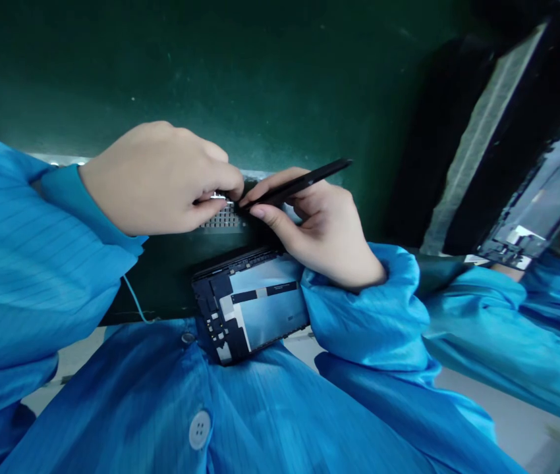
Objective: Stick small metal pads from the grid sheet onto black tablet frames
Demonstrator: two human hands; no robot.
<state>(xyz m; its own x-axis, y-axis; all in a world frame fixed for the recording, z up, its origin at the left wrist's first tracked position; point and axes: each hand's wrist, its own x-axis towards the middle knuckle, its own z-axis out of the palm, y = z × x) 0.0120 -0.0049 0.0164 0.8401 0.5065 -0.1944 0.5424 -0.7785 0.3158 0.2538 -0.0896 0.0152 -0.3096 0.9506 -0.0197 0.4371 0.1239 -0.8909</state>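
My left hand pinches a small bright metal piece at the edge of a dark perforated mesh strip. My right hand grips a slim black pointed tool, its tip almost meeting my left fingers. Below my right wrist, a phone or tablet frame rests against my blue smock, showing a black chassis and a pale grey panel. Its lower edge is partly covered by the smock.
A dark green mat fills the top of the view. Dark panels and a grey strip stand at the upper right. A person's blue sleeve and another device part are at the right.
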